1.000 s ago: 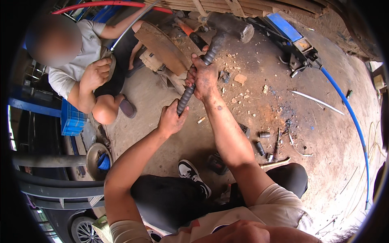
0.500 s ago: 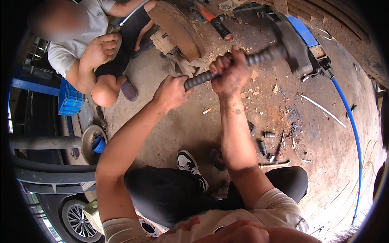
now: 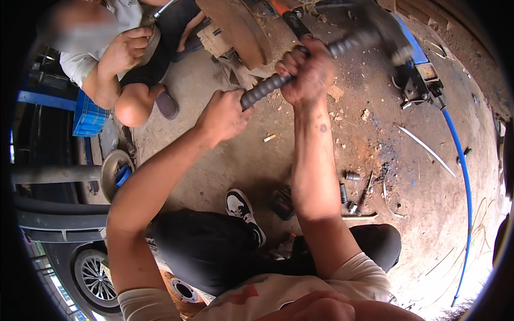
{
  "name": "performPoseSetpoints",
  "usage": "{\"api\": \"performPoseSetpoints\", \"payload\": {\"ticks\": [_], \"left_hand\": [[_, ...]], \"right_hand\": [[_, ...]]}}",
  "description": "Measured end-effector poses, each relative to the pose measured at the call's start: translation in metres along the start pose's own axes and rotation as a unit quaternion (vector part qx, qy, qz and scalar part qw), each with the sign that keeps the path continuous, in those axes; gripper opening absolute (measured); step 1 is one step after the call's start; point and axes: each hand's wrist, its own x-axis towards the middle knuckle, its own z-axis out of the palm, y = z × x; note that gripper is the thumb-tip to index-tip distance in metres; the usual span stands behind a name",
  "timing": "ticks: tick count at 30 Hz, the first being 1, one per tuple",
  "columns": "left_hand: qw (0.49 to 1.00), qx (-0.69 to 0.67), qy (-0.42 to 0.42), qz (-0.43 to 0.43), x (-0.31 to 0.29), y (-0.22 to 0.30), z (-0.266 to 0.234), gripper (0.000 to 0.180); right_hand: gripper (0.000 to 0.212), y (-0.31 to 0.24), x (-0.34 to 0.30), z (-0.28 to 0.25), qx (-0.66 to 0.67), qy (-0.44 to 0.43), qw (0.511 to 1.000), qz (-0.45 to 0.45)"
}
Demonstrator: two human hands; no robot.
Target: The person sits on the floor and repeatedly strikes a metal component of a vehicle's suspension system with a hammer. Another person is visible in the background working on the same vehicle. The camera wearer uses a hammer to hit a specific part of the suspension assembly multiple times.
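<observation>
Both my hands are wrapped round the dark, ribbed handle of a sledgehammer (image 3: 270,87), which slants up to the right in front of me. My left hand (image 3: 222,115) grips the butt end. Further up the handle is my right hand (image 3: 306,75), its fingers closed and smudged with dirt. The hammer's heavy head is blurred by motion at the upper right, in front of a blue bar. Beyond my hands stands a large rusty curved metal part (image 3: 243,32), and an orange and black tool (image 3: 292,20) lies on the floor beside it.
A co-worker (image 3: 115,51) crouches at the upper left, holding a metal rod. A blue hose (image 3: 460,155) runs along the right from a jack-like tool (image 3: 423,85). Sockets (image 3: 352,175) lie near my right forearm; wood chips litter the floor. A car wheel (image 3: 96,273) shows at lower left.
The hammer head has swung slightly up and to the right and looks more blurred. Both hands have kept their grip. The whole view has shifted a little.
</observation>
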Motion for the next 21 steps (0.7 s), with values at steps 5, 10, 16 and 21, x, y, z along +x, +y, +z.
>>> {"api": "performPoseSetpoints", "payload": {"ticks": [5,10,16,21], "left_hand": [[0.992,-0.087,-0.024,-0.089,-0.010,-0.009,0.009,0.012],[0.985,0.074,0.007,0.157,0.020,0.003,0.004,0.015],[0.989,-0.078,-0.003,-0.127,-0.002,0.003,-0.009,0.015],[0.999,-0.016,-0.038,-0.028,-0.006,0.000,0.015,0.026]], "right_hand": [[0.007,0.014,0.003,0.013,-0.032,-0.024,0.997,0.064],[0.030,-0.012,-0.023,-0.024,0.098,-0.033,0.991,-0.087],[0.023,0.018,0.016,0.022,-0.049,-0.032,0.997,0.057],[0.025,0.003,-0.001,0.003,-0.066,-0.002,0.997,0.028]]}}
